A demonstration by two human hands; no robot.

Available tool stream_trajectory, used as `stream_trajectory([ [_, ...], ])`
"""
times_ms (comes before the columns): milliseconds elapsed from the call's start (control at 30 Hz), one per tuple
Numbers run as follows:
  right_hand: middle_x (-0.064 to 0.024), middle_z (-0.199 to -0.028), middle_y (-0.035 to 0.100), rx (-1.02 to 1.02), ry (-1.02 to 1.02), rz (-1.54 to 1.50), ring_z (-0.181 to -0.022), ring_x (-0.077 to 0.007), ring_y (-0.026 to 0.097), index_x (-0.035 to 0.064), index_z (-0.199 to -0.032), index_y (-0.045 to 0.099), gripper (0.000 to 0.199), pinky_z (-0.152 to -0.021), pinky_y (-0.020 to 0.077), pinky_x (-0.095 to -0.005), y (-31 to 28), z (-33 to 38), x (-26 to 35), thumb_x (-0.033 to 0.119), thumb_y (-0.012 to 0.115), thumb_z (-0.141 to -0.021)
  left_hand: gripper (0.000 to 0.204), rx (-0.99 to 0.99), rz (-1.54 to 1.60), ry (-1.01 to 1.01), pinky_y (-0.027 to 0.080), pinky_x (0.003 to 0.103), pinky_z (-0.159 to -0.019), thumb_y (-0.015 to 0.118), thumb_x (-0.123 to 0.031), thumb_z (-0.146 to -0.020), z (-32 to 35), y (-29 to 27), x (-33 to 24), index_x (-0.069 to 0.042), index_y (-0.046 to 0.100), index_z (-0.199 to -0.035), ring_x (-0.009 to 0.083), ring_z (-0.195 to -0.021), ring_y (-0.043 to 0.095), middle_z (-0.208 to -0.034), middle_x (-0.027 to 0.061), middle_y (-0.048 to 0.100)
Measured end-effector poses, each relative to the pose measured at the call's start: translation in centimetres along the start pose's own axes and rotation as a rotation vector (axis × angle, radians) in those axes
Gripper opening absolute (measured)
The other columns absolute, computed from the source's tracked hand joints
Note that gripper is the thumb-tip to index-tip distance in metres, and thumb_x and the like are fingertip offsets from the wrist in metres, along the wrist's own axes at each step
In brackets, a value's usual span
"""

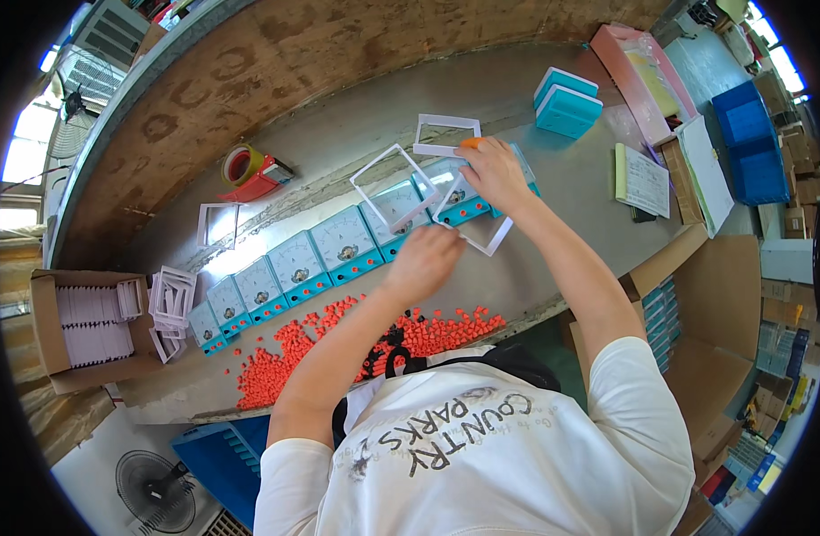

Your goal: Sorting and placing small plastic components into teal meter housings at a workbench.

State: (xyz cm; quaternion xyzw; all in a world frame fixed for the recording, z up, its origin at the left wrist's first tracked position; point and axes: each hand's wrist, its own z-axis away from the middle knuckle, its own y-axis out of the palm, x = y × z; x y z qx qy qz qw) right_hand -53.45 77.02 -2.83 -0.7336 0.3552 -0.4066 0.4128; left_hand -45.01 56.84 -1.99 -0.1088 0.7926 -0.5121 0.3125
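A row of teal meters [295,266] with clear fronts and dial faces runs diagonally across the bench. My left hand [425,261] is closed, its fingertips pinching the lower left corner of a white square frame [492,243] over the right part of the row. At that frame's upper side, my right hand [494,176] is closed, its curled fingers covering part of the rim. A small orange piece [470,143] shows at the right fingertips; whether it is worn or held I cannot make out. Another white frame [371,167] lies tilted over the neighbouring meters, and one more [449,120] lies beyond.
Many red caps [280,362] lie heaped along the near edge, with black ones [385,347] among them. A carton of white frames [45,313] stands left. Tape rolls [242,165] sit behind the row. Stacked teal meters [568,109], a notepad [642,179] and a pink box [620,54] are right.
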Motion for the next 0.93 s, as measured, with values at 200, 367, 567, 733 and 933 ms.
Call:
stream_trajectory([
  [200,-0.0123,-0.087,0.062,-0.032,0.228,-0.318,-0.091,-0.0311,0.056,0.0087,-0.089,0.067,0.019,-0.079,0.0452,-0.0403,0.4,-3.3,-0.8,0.023,0.058,-0.080,0.038,-0.179,-0.066,-0.115,0.037,0.042,-0.090,0.059,-0.006,-0.069,-1.0,-0.6,0.4,-0.006,0.058,-0.107,0.0285,-0.105,0.049,-0.111,0.0106,0.053],
  [367,-0.0129,-0.081,0.063,0.186,0.197,-0.093,-0.088,-0.0291,0.058,0.0083,-0.084,0.068,0.018,-0.079,0.0453,-0.0380,1.0,-3.2,-1.6,0.023,0.059,-0.079,0.040,-0.039,-0.165,-0.398,0.037,0.042,-0.088,0.063,-0.006,-0.066,0.8,-1.3,5.4,-0.006,0.057,-0.106,0.0258,-0.097,0.051,-0.099,0.0092,0.055],
  [567,-0.0094,-0.083,0.063,-0.091,0.688,-1.007,-0.084,-0.0169,0.059,0.0020,-0.089,0.063,0.023,-0.073,0.0488,-0.0316,-3.3,-2.6,-2.2,0.022,0.053,-0.086,0.029,-0.215,-0.047,-0.156,0.039,0.040,-0.084,0.057,-0.006,-0.069,-0.5,-1.6,2.3,-0.003,0.058,-0.098,0.0268,-0.093,0.052,-0.098,0.0096,0.055],
  [733,-0.0099,-0.086,0.060,0.031,1.107,-1.460,-0.080,-0.0196,0.058,0.0034,-0.088,0.056,0.027,-0.070,0.0526,-0.0377,-4.5,2.6,-8.2,0.029,0.048,-0.090,0.023,-0.016,-0.086,0.155,0.040,0.034,-0.077,0.055,-0.011,-0.072,-1.2,4.1,-1.7,-0.004,0.060,-0.094,0.0219,-0.088,0.052,-0.088,0.0065,0.055],
  [933,-0.0134,-0.109,0.062,0.486,0.939,-0.140,-0.098,-0.0322,0.060,0.0131,-0.105,0.061,0.041,-0.074,0.0505,-0.0479,-5.2,5.5,-10.2,0.047,0.051,-0.084,0.025,0.172,-0.084,0.132,0.040,0.031,-0.076,0.055,-0.011,-0.069,-1.7,1.6,-2.0,-0.005,0.059,-0.093,0.0194,-0.088,0.050,-0.085,0.0041,0.054],
])
